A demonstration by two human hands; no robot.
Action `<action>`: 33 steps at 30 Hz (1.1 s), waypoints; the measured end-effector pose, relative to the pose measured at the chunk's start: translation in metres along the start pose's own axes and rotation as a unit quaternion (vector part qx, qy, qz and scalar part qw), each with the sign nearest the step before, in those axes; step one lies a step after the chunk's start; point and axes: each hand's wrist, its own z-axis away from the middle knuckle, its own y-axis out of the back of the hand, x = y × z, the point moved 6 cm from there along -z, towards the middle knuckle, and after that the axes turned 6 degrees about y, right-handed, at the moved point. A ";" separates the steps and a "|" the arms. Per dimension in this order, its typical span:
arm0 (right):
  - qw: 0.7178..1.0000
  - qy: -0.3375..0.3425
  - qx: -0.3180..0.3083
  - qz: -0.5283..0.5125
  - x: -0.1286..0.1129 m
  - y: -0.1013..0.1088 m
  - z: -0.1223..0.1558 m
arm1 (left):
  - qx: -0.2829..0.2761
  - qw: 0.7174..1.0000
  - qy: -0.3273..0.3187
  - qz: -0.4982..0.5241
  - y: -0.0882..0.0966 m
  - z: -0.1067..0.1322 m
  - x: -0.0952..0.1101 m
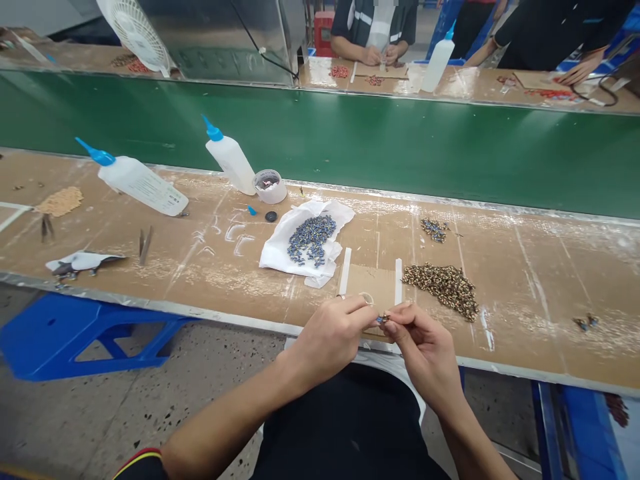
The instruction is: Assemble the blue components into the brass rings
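Observation:
My left hand (333, 333) and my right hand (425, 347) meet at the near edge of the brown workbench (210, 267), fingers pinched together. Between the fingertips sits a tiny blue part (383, 319). Both hands hover over a small cardboard square (373, 287) flanked by two white strips. A pile of blue parts (311, 239) lies on a white cloth (280, 257) just beyond my left hand. A heap of brown-gold parts (443, 285) lies right of the cardboard.
Two white squeeze bottles with blue tips (137, 181) (230, 159), a tape roll (271, 187), a green conveyor belt (400, 143), a white fan (135, 32). Other people's hands (380, 55) work across the belt. A blue stool (75, 337) stands below left.

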 end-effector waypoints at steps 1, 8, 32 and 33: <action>1.000 0.007 -0.004 0.009 -0.001 0.000 0.001 | -0.002 1.000 -0.006 -0.014 0.000 -0.001 0.001; 0.999 0.029 -0.030 0.025 -0.006 0.001 0.003 | -0.013 0.994 -0.055 -0.088 0.007 -0.008 0.015; 0.999 -0.005 -0.041 -0.029 0.002 -0.006 -0.002 | -0.019 1.000 -0.004 -0.011 0.004 0.006 0.000; 0.999 -0.009 -0.034 -0.035 0.001 -0.006 -0.003 | -0.014 1.000 0.001 0.001 0.005 0.006 -0.001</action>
